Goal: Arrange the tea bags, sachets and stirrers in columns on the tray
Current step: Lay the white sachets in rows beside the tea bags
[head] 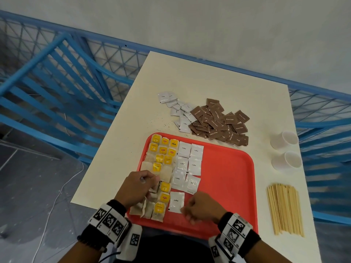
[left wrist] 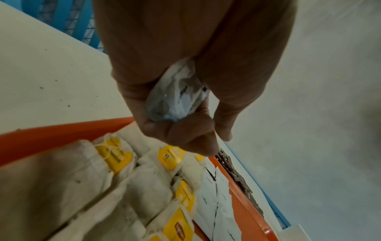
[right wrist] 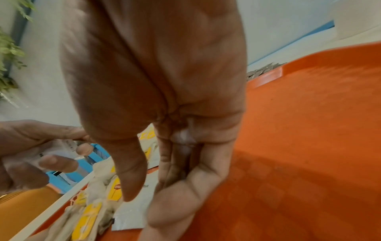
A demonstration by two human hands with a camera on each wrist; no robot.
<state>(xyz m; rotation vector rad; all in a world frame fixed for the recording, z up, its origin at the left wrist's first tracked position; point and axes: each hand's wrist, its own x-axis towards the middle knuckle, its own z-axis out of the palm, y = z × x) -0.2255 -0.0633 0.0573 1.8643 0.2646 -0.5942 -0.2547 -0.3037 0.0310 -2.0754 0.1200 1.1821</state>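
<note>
A red tray (head: 228,177) lies on the cream table. Tea bags with yellow tags (head: 161,160) fill its left side in columns. To their right, white coffee sachets (head: 190,162) form two columns. My left hand (head: 150,180) hovers over the tea bags and grips a small bunch of white sachets (left wrist: 177,96). My right hand (head: 185,211) rests at the near right corner of one white sachet (head: 176,202), which lies flat at the foot of the first sachet column. Its thumb is straight and its fingers loosely curled in the right wrist view. Wooden stirrers (head: 284,209) lie bundled on the table, right of the tray.
Loose white sachets (head: 176,109) and a heap of brown sugar sachets (head: 218,122) lie beyond the tray. Two white paper cups (head: 284,140) lie on their sides near the table's right edge. A blue railing (head: 57,82) surrounds the table. The tray's right half is bare.
</note>
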